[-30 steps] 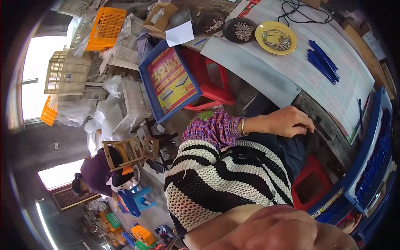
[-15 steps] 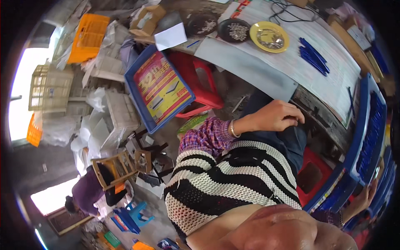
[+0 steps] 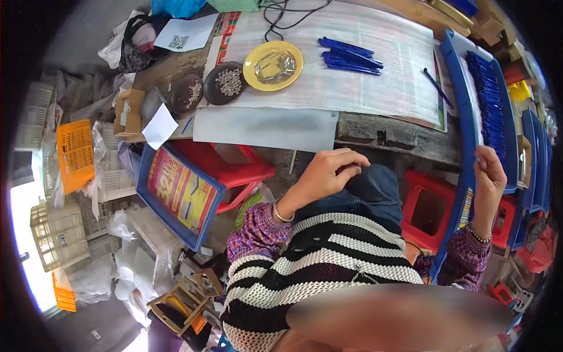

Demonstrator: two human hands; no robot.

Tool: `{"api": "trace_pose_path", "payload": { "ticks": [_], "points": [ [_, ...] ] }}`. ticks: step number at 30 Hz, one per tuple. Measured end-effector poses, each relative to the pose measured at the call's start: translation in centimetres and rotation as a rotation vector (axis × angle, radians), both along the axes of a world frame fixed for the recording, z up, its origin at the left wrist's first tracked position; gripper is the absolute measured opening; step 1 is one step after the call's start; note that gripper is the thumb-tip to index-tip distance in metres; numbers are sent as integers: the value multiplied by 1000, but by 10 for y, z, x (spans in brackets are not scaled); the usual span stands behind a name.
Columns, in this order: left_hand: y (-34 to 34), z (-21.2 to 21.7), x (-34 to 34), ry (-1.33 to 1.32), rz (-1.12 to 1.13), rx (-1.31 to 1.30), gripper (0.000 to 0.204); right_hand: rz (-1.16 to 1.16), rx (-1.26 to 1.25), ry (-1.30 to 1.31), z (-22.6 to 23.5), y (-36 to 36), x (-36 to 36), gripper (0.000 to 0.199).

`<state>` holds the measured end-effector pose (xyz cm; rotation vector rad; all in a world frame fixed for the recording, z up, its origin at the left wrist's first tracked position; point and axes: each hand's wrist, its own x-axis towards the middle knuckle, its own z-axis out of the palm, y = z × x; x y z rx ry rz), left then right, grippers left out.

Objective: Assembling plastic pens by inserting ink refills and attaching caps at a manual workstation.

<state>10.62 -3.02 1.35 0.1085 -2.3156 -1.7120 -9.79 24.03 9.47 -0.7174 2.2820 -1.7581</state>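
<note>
My left hand (image 3: 331, 171) hovers over my lap near the table's front edge. Its fingers are bent but apart from the thumb, with nothing between them. At the right, my right hand (image 3: 491, 171) is raised beside a long blue tray (image 3: 463, 111), fingers curled together; anything small in them is hidden. Slim dark blue pen-like sticks (image 3: 489, 100) lie in a row in that tray. On the white sheet (image 3: 381, 94) covering the table are a pile of similar blue sticks (image 3: 352, 57) and one single stick (image 3: 437, 87).
A yellow plate (image 3: 254, 76) holds thin shiny metal pieces. Two dark bowls, one with small pale bits (image 3: 229, 83), stand left of it. A black cable (image 3: 271, 23) lies behind. A blue tray with a poster (image 3: 182, 193) and red stools (image 3: 234, 170) flank my left side.
The view has swung toward the table and right side. My right hand has risen from low among the blue trays to beside the long tray. My left hand stays above my lap.
</note>
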Motion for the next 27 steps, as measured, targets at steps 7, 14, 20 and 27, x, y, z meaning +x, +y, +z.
{"api": "trace_pose_path", "payload": {
  "ticks": [7,14,20,27],
  "points": [
    [1,0,-24,-107,-46,-4,17,410,209,-4,-10,-42,-19,30],
    [-3,-4,-43,-141,-85,18,19,613,415,713,-54,-173,-86,24],
    [-15,-2,-37,-135,-39,19,18,503,545,808,-88,-248,-103,15],
    [-24,2,-35,-71,-55,-7,18,503,450,705,-84,-237,-103,14]
  ]
}}
